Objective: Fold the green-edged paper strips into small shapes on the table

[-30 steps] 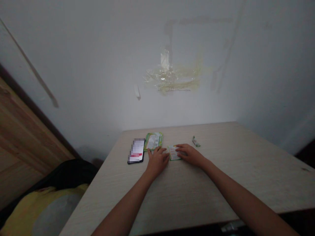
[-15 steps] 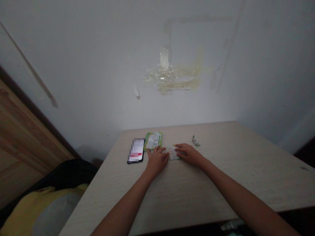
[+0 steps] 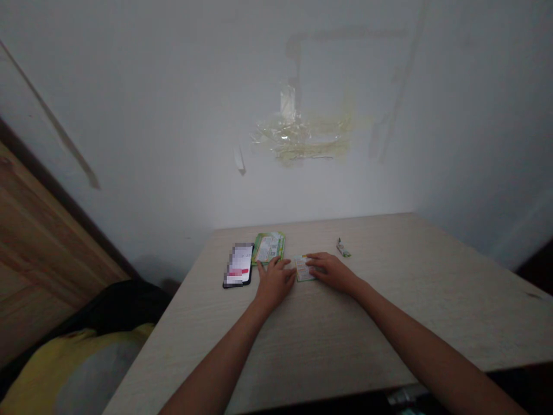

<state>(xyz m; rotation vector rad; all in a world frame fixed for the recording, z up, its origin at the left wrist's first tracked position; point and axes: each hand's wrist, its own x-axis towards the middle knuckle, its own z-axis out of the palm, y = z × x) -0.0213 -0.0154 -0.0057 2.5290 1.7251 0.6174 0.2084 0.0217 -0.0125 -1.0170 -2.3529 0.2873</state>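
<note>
A small printed card or packet [image 3: 303, 270], white with green edges, lies flat on the pale wooden table. My right hand [image 3: 332, 272] rests over its right side, fingers stretched out and palm down. At the packet's left edge is my left hand [image 3: 275, 281], its fingers spread and fingertips at the table. Just beyond those fingertips lies a larger green and white printed packet [image 3: 268, 248]. What is under my fingers is hidden.
A phone [image 3: 239, 265] with a lit screen lies left of the green packet. Farther right sits a crumpled green and white scrap [image 3: 343, 248]. Behind the table [image 3: 389, 276] rises a wall [image 3: 173, 144] with peeling tape. A yellow and grey soft item [image 3: 82, 369] is at lower left.
</note>
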